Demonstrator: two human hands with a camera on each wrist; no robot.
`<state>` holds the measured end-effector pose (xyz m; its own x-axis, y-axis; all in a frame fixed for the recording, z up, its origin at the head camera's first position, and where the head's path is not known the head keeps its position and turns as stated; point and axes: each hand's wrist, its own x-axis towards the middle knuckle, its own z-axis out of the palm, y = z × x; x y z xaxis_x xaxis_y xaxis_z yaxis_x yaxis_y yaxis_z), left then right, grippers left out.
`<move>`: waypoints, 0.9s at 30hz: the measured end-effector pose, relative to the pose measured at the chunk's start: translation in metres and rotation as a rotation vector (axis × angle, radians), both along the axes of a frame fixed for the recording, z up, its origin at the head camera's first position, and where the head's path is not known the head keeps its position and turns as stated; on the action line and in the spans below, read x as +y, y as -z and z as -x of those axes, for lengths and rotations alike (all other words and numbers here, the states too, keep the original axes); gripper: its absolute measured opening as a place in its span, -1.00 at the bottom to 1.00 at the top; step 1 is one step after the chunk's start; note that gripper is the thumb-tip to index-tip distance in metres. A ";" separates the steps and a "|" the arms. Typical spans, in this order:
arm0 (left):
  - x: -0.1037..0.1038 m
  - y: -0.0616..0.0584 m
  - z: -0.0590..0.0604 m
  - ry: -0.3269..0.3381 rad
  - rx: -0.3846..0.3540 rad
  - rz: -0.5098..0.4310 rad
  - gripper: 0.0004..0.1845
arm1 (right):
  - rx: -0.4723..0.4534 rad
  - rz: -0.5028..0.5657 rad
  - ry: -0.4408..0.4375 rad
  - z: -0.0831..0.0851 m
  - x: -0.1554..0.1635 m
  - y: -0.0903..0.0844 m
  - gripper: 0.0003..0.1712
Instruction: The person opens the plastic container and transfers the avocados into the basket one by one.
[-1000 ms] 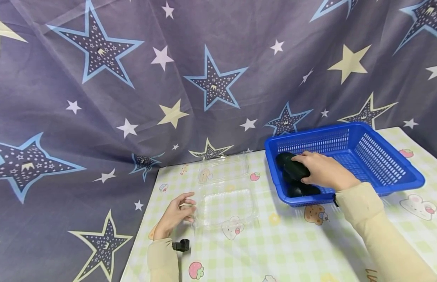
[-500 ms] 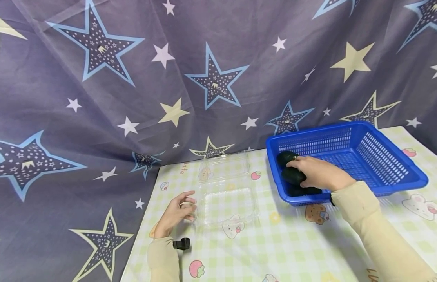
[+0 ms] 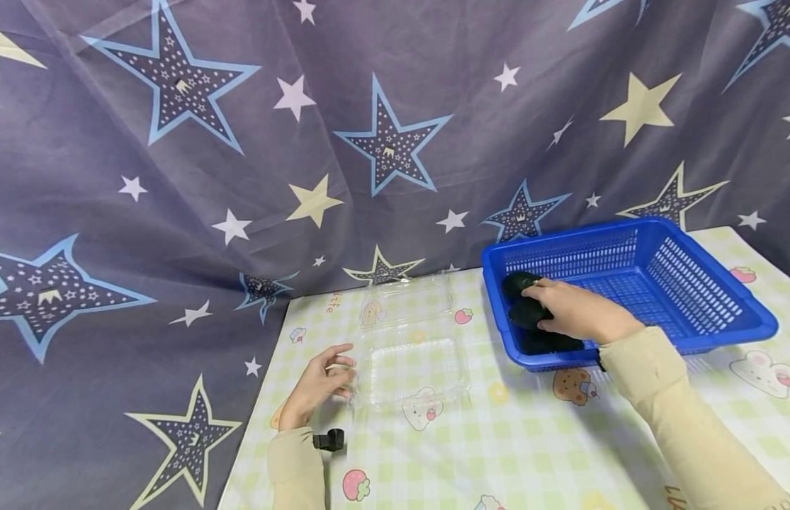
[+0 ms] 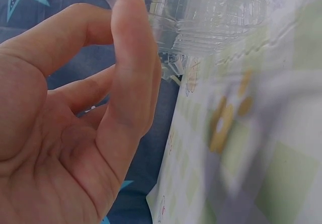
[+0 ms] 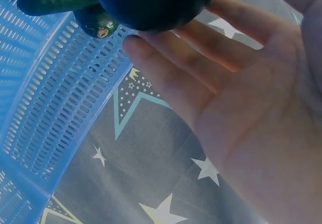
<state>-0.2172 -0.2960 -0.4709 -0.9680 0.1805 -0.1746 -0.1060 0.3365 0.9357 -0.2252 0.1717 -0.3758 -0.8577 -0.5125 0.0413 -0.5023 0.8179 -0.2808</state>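
Observation:
My right hand (image 3: 570,308) reaches into the blue plastic basket (image 3: 745,329) and grips a smooth, dark green oval fruit (image 3: 527,312) between thumb and fingers. More of these dark green fruits (image 3: 518,282) lie around it at the basket's left end; one shows a brown stem scar in the right wrist view. My left hand (image 3: 321,382) rests at the left edge of a clear plastic clamshell box (image 3: 412,368), its fingers loosely bent. In the left wrist view, a fingertip (image 4: 130,2) overlaps the box's edge.
The clamshell's raised lid (image 3: 407,301) stretches toward the back of the table, which has a green-and-white checked cloth (image 3: 497,453). A star-patterned curtain (image 3: 241,142) hangs directly behind. The basket's perforated walls rise around the fruits.
My right hand has shifted slightly left with the fruit, which now sits closer among the others. The left hand and clamshell box have stayed put.

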 end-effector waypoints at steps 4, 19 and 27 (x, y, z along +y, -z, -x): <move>-0.001 0.001 -0.001 0.000 -0.001 0.000 -0.33 | 0.017 0.006 0.007 -0.003 0.000 0.001 -0.43; -0.010 -0.004 -0.010 -0.009 0.014 0.008 -0.33 | 0.092 0.090 -0.009 -0.010 -0.001 -0.003 -0.42; -0.010 -0.016 -0.009 -0.048 0.102 0.074 -0.40 | 0.184 0.111 0.004 -0.024 0.003 -0.006 -0.42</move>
